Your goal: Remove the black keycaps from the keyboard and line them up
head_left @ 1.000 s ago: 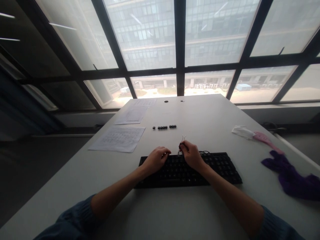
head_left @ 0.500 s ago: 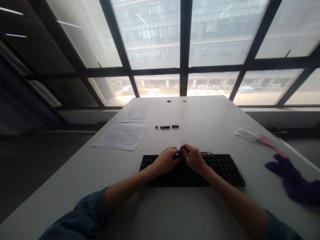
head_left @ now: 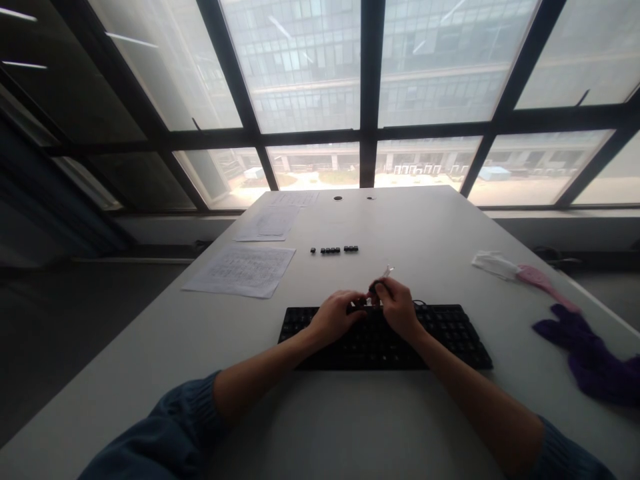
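A black keyboard (head_left: 450, 340) lies across the table in front of me, partly covered by my hands. My right hand (head_left: 400, 310) is closed above its back edge on a keycap puller (head_left: 389, 271), whose thin wire prongs stick out beyond the fingers and point away from me. My left hand (head_left: 336, 319) is over the left-middle keys, its thumb and fingers curled together close to the right fingertips. A small dark thing seems to lie between those left fingers, too small to make out. Beyond the keyboard, several black keycaps (head_left: 331, 251) stand in a row.
Written paper sheets (head_left: 243, 270) lie at the left of the white table (head_left: 320, 413). On the right are a pink and white item (head_left: 537, 277) and a purple cloth (head_left: 590, 353). Cable holes (head_left: 338, 198) show at the far end, before large windows.
My right hand has moved right and slightly up, away from the left, and the keycap puller's prongs have swung to the right. The left hand stays nearly in place.
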Action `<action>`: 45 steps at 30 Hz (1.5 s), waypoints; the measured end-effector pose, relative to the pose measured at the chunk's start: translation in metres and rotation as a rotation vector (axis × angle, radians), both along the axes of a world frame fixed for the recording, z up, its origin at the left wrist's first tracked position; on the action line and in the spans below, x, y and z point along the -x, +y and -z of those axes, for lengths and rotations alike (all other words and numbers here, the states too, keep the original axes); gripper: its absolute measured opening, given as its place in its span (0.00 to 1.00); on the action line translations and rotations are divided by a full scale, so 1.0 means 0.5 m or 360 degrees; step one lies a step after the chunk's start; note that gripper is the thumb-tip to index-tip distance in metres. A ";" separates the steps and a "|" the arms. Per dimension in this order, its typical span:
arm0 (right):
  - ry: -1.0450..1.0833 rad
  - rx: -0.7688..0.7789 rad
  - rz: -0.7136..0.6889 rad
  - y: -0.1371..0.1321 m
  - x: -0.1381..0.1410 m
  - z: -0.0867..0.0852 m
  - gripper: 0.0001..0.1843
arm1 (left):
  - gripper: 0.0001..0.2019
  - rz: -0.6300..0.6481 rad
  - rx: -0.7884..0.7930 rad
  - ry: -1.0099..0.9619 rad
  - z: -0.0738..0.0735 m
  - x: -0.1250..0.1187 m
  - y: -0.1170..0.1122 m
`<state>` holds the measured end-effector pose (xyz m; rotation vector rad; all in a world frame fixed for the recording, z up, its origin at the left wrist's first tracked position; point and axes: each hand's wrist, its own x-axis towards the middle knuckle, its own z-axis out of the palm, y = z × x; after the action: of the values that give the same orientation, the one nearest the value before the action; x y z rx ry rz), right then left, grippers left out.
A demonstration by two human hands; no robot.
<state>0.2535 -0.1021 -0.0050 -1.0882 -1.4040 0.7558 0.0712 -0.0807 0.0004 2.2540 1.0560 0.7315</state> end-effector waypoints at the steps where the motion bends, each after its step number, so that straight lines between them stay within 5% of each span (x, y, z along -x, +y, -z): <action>1: 0.0045 0.0002 0.0027 0.001 0.000 0.000 0.14 | 0.16 -0.0004 0.0022 -0.0017 -0.001 0.000 0.000; 7: -0.0054 -0.0028 -0.0110 -0.005 0.004 0.000 0.12 | 0.09 -0.0008 0.0059 -0.0181 -0.007 0.001 -0.003; 18: -0.0206 -0.0287 -0.0264 -0.012 0.002 0.005 0.10 | 0.11 0.0005 0.0043 -0.0283 -0.028 -0.004 -0.015; 25: 0.0045 -0.0169 -0.0100 -0.007 0.002 0.007 0.11 | 0.16 -0.0025 0.0655 -0.0412 -0.037 0.014 0.022; 31: -0.0002 -0.0148 -0.0153 -0.004 0.002 0.008 0.12 | 0.15 -0.0025 0.0758 -0.0395 -0.050 0.012 0.047; 35: 0.0095 -0.0111 -0.0173 -0.001 0.005 0.012 0.12 | 0.14 -0.0098 0.0526 -0.0345 -0.059 0.003 0.111; 40: 0.0174 -0.0076 -0.0181 0.004 0.008 0.018 0.11 | 0.09 -0.0191 -0.0043 -0.0155 -0.072 -0.045 0.251; 45: 0.0181 -0.0085 -0.0165 0.006 0.008 0.016 0.11 | 0.11 -0.0133 -0.0425 0.0140 -0.044 -0.108 0.372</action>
<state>0.2495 -0.0992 -0.0129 -0.9229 -1.3838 0.8371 0.1252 0.1056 0.0226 2.4992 1.1588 0.8589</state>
